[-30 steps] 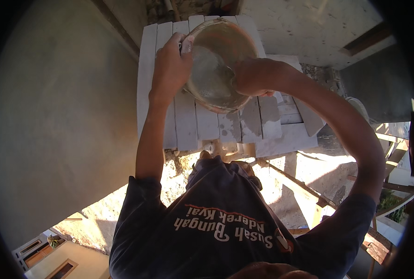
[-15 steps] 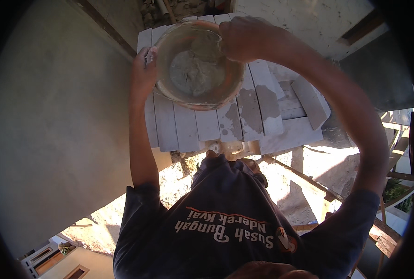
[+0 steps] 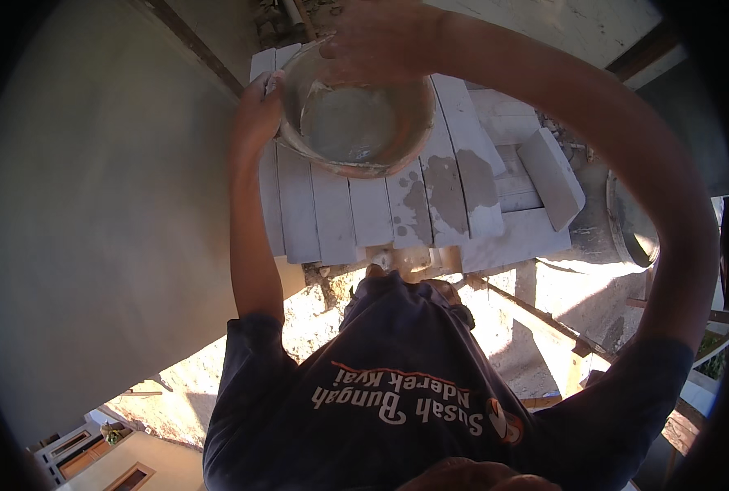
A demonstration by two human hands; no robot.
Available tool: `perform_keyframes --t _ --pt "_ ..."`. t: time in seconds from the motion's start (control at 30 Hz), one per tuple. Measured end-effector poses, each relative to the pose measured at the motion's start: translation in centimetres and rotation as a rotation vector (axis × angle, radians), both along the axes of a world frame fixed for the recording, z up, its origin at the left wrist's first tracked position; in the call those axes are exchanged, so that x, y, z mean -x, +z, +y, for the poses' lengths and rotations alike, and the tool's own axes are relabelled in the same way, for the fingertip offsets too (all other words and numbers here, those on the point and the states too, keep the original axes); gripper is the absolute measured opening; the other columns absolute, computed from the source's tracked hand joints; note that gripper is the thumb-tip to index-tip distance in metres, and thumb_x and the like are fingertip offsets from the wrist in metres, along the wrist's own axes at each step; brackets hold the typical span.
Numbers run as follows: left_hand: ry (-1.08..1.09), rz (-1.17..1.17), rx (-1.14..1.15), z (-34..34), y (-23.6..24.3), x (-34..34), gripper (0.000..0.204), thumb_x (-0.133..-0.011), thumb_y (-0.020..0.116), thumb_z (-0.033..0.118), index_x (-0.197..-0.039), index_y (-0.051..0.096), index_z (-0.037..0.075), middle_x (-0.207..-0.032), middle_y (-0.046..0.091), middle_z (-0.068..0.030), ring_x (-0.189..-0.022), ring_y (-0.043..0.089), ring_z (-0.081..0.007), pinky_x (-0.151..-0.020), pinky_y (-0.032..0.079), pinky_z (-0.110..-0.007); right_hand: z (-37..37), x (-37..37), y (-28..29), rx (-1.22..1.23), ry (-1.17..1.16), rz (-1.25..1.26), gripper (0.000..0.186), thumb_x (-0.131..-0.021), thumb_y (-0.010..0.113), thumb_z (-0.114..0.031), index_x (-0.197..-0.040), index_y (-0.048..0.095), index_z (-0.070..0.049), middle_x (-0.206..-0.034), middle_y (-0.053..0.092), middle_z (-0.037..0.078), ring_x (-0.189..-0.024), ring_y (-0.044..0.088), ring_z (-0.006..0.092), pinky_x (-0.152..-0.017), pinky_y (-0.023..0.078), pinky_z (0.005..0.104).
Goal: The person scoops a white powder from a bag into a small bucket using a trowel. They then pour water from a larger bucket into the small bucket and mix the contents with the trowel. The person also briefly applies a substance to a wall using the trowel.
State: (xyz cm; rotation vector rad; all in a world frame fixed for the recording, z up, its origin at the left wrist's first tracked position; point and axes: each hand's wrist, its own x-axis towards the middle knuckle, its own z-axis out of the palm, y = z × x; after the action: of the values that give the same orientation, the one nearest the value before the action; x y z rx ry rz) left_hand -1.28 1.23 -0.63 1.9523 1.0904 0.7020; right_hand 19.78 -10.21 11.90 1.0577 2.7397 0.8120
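A round basin with a mortar-smeared wall stands tilted on a platform of pale boards. Smooth, wet grey mortar covers its bottom. My left hand grips the basin's left rim, thumb on top. Over the far side of the basin reaches my right hand, its fingers curled and blurred. Whatever it holds is hidden behind the hand and the far rim.
Close on my left rises a large grey plastered wall. A loose pale block lies at the platform's right side. Wet splashes mark the boards. Timber poles and sunlit ground show below.
My right hand has swept from the basin's right rim left and away to the far side. The basin has tipped and shifted slightly away, and the mortar inside looks smoother.
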Motion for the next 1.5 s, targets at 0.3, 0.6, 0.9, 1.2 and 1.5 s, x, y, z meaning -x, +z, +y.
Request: perform_keyframes --t 0.3,0.6,0.9,1.2,1.5 --pt "-0.066 -0.107 -0.034 2.3 -2.3 -0.3 0.049 -0.110 0.055 0.039 -0.121 0.068 -0.007 -0.102 0.074 -0.0250 -0.092 0.068 -0.0327 -0.090 0.052 -0.042 -1.0 -4.8 0.9 -0.037 -0.314 -0.251 0.022 -0.092 0.063 -0.024 -0.075 0.073 -0.013 -0.075 0.074 0.009 -0.072 0.075 0.0295 -0.061 0.056 0.0445" --pt "-0.023 -0.086 -0.092 2.8 -2.9 0.1 0.049 -0.110 0.054 0.038 -0.122 0.068 -0.008 -0.105 0.074 -0.0266 -0.096 0.070 -0.0380 -0.092 0.052 -0.043 0.1 -3.9 3.8 0.054 -0.403 -0.313 0.018 -0.089 0.066 -0.025 -0.078 0.074 -0.012 -0.081 0.077 0.011 -0.082 0.077 0.0308 -0.068 0.057 0.0468" --pt "-0.047 -0.109 -0.108 1.0 -1.9 -0.3 0.046 -0.111 0.054 0.035 -0.122 0.068 -0.007 -0.106 0.074 -0.0267 -0.098 0.070 -0.0378 -0.092 0.052 -0.042 -4.5 -1.2 6.2 0.404 -0.831 -0.273 0.026 -0.094 0.065 -0.031 -0.082 0.076 -0.011 -0.082 0.077 0.013 -0.079 0.077 0.0308 -0.068 0.058 0.0441" --pt "0.057 -0.027 0.050 0.7 -2.9 2.3 0.054 -0.112 0.053 0.043 -0.126 0.067 -0.007 -0.099 0.075 -0.0220 -0.086 0.073 -0.0272 -0.082 0.056 -0.041 -14.1 -6.6 3.5 0.436 -0.974 0.695 0.041 -0.106 0.062 -0.032 -0.132 0.070 -0.002 -0.100 0.076 0.019 -0.092 0.074 0.0291 -0.087 0.056 0.0452" --pt "0.174 -0.352 0.420 -1.1 -4.6 4.3 0.055 -0.106 0.063 0.050 -0.126 0.066 -0.002 -0.079 0.067 -0.0030 -0.060 0.062 -0.0108 -0.050 0.051 -0.031 -25.7 -1.5 -6.4 0.595 -1.175 1.409 0.047 -0.101 0.070 -0.023 -0.146 0.066 -0.009 -0.078 0.063 0.005 -0.067 0.055 0.0107 -0.065 0.047 0.0313"
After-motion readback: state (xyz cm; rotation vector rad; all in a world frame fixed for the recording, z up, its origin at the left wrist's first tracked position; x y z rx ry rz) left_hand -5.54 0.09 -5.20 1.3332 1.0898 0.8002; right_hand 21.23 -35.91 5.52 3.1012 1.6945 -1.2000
